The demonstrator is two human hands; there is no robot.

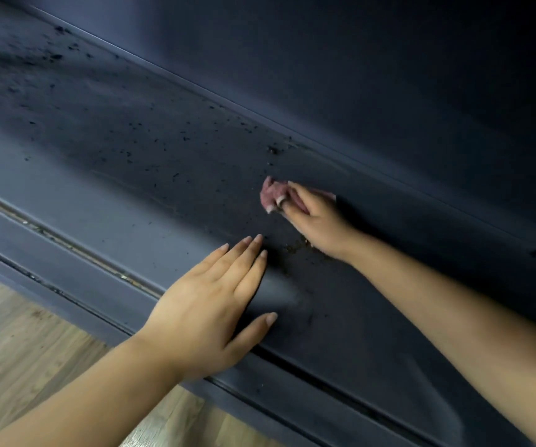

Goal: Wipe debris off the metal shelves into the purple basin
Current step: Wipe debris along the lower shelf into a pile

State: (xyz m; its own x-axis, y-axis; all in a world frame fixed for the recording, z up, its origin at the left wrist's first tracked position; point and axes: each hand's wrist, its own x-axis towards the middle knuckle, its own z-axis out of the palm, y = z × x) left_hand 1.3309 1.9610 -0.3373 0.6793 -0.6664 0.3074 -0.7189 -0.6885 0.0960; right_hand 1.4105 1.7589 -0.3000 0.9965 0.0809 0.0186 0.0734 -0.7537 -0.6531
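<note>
Dark metal shelf [115, 150] stretches before me, scattered with debris [170, 137] beyond my hands. My left hand [208, 304] lies flat on it near the front edge, fingers straight, thumb spread. Farther back, my right hand [311, 221] curls around a pink cloth [271, 193], pressing it down; crumbs [295, 248] sit between both hands

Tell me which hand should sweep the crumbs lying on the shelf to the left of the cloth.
The right hand. It grips the pink cloth right beside the scattered debris on the shelf. The left hand lies flat on the shelf, holding nothing.
</note>
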